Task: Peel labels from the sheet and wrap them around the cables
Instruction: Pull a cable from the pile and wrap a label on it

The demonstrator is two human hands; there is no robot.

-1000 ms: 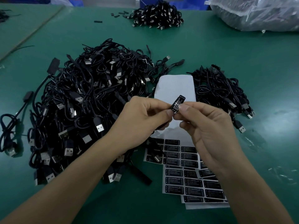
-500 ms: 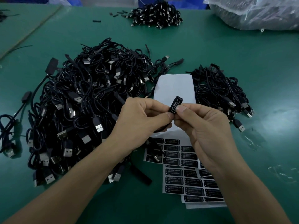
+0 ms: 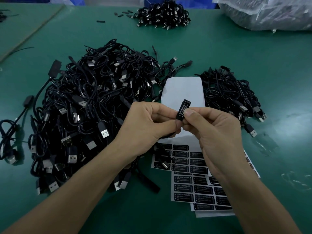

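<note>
Barely anything has shifted since a moment ago: both hands remain raised together, and the black label has turned slightly between them. The left hand and right hand each pinch it with fingertips, and a cable trails under the left palm. Below them on the near desk lie the label sheets. A large cable heap sits to the left and a smaller heap to the right. If the pinch slips, the sticky label could crease or wrap crooked
</note>
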